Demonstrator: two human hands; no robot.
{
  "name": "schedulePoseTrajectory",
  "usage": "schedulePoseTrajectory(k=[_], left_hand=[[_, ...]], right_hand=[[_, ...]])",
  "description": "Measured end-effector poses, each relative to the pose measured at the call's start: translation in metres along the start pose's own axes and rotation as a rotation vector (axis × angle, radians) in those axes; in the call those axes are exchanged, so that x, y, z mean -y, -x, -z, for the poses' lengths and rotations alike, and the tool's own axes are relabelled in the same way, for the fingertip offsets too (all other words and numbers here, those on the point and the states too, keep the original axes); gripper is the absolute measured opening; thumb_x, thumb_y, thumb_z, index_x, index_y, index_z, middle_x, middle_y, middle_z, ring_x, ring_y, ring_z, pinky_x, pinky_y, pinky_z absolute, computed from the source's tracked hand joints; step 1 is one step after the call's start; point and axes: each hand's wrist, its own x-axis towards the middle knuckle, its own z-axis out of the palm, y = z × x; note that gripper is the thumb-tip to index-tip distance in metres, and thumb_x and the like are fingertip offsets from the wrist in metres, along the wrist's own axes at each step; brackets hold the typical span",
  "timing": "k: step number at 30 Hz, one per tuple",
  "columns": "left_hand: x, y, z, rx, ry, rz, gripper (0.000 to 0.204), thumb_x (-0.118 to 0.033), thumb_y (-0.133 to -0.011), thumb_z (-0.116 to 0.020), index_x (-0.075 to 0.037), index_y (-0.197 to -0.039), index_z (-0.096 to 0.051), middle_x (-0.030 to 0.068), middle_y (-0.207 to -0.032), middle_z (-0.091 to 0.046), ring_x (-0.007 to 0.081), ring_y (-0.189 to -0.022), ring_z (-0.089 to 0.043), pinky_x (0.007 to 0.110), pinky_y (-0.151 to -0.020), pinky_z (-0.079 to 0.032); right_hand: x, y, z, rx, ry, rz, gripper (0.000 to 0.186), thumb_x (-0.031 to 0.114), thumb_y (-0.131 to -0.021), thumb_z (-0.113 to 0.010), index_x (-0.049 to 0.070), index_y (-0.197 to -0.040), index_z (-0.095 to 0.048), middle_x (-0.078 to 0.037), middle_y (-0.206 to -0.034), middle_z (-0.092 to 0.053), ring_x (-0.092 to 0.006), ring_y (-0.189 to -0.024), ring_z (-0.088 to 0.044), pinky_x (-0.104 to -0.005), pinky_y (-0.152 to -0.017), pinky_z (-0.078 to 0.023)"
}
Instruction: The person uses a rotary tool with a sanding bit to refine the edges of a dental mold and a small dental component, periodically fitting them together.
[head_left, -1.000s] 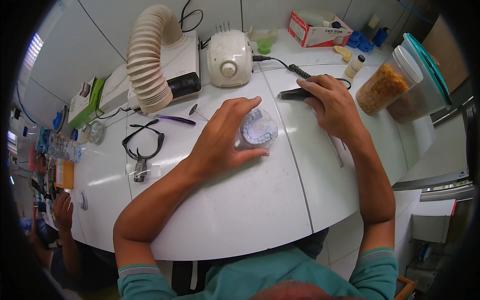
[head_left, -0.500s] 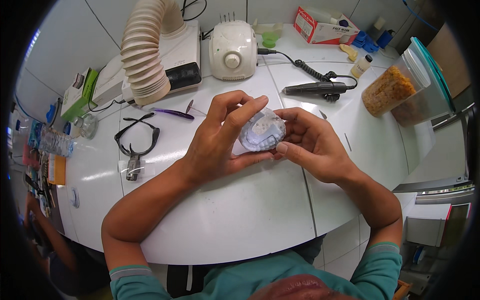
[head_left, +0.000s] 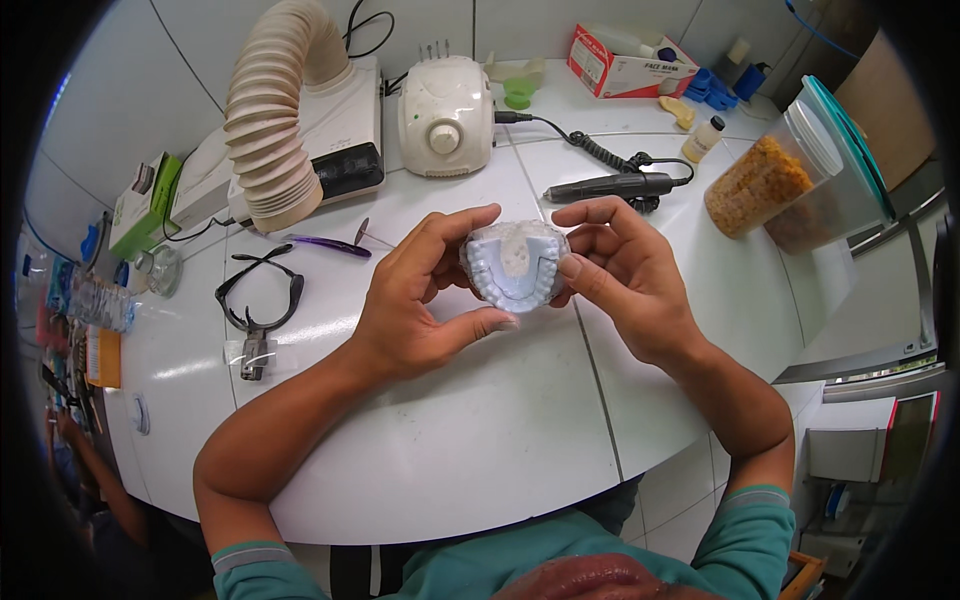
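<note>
A dental cast (head_left: 540, 275) with pale blue teeth on a rough whitish base faces up between both hands over the white counter (head_left: 430, 460). My left hand (head_left: 415, 300) grips it from the left, fingers curled at its side and thumb below it. My right hand (head_left: 625, 285) grips its right side, thumb on the edge by the teeth. Behind them lie a black handpiece (head_left: 610, 190) on a coiled cord, its white control unit (head_left: 445, 120), a thin disc tool (head_left: 362, 230) and a purple-handled tool (head_left: 330, 245).
Black glasses (head_left: 260, 300) lie at left. A ribbed suction hose (head_left: 270, 150), green box (head_left: 138, 215) and water bottle (head_left: 105, 300) stand behind them. Food containers (head_left: 750, 185), small bottle (head_left: 702, 140) and mask box (head_left: 630, 65) are at back right. Another person's arm (head_left: 105, 475) shows at far left.
My right hand has left the black handpiece and moved left and down onto the cast. The cast has been lifted and turned, its teeth now facing up with the arch's curve toward me.
</note>
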Motion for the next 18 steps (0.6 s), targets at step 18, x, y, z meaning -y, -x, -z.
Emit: schedulePoseTrajectory(k=[18], left_hand=[[0.001, -0.004, -0.001, -0.038, -0.394, -0.1, 0.09, -0.025, -0.081, -0.101, 0.0, -0.156, -0.059, 0.0203, -0.138, -0.072, 0.0296, -0.113, -0.077, 0.039, -0.098, -0.064]], right_hand=[[-0.003, 0.009, -0.017, -0.013, 0.003, 0.021, 0.046, 0.002, -0.102, -0.08, -0.013, -0.143, -0.064, -0.019, -0.127, -0.077, -0.0188, -0.114, -0.077, -0.0333, -0.102, -0.065]])
